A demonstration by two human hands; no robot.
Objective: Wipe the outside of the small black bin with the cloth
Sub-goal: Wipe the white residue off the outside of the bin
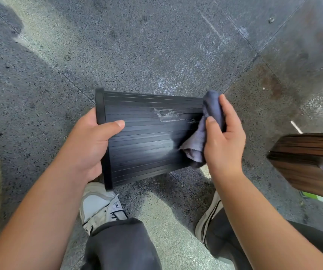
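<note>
Bin was held off the floor, in front of the person and above the shoes, tipped on its side. Long axis ran left-right across the view: rim end at the left, base end at the right, 1 ribbed side wall facing up at the camera.

Left hand was clamped on the rim end, thumb laid across the upper wall, fingers wrapped under and out of sight. Right hand was closed around a bunched grey cloth, pressing it against the bin at the base end. So 2 hands, apart, 1 at each end of the axis.

Key relation: the cloth hand sat at the right end, and the unwiped stretch lay leftward from it along the ribs. Right hand was the nearer to the dirt. My read: the next stroke would need to run right to left, with the ribs, left hand bracing against the push.

Surface: matte black, fine horizontal ribbing, raised rim band. A pale scuffed residue patch sat in the upper middle, just left of the cloth, not touching it. Broad dull sheen lower centre; could be damp or glare, cannot tell. Other walls and the base were hidden.

Judgement: wipe was partway, the patch being the obvious remaining target.
</note>
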